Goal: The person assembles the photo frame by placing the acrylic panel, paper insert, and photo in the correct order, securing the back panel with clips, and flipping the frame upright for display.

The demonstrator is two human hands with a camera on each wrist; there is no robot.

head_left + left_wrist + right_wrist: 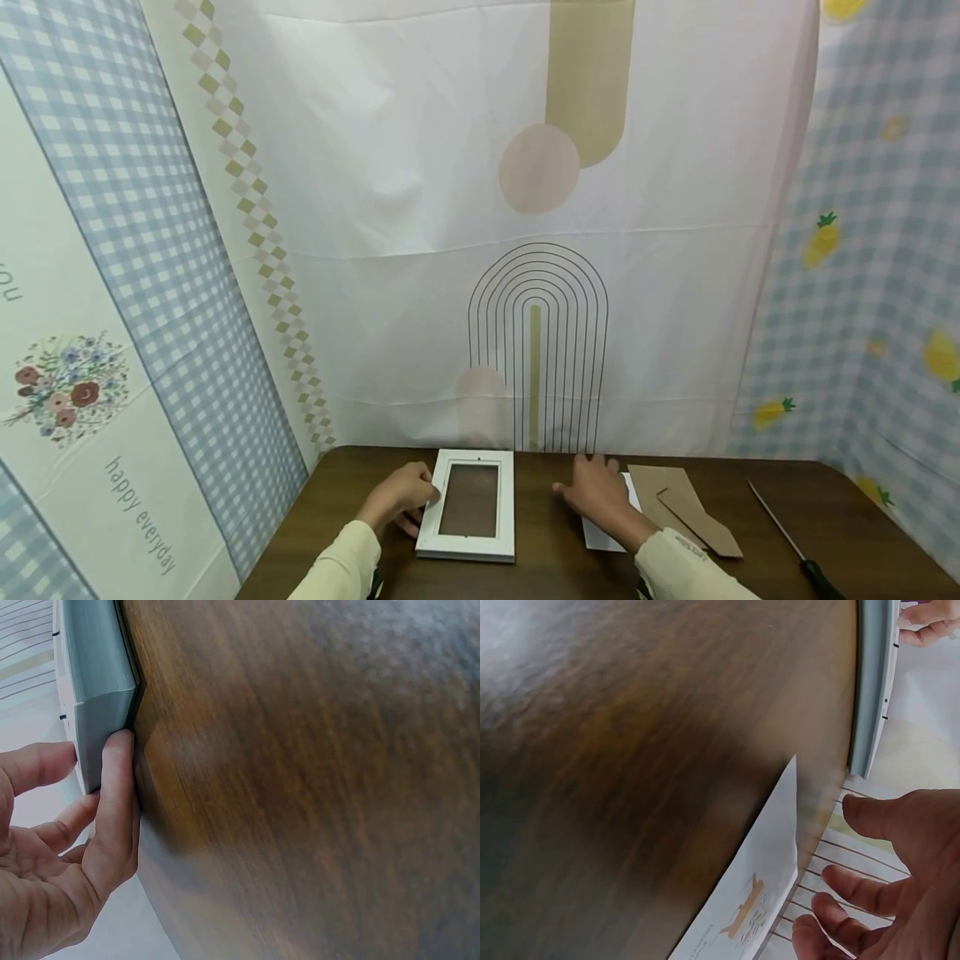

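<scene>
On a wooden worktop (551,533), left of a paper sheet (603,535), the left hand (408,492) pinches a white frame (507,508), likely light, stiff, best held by its rails; the right hand (598,487), loose-fingered, grips nothing.

The picture frame (506,508) looks smooth, the wood-grain tabletop (547,521) glossy, the backing board (678,483) matt, the screwdriver shaft (776,521) metallic, the sheet (600,537) paper, the backdrop (420,300) creased cloth.

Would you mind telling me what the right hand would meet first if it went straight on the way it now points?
The right hand would probably meet the white hanging cloth beyond the table, though the gap before it is unclear.
</scene>
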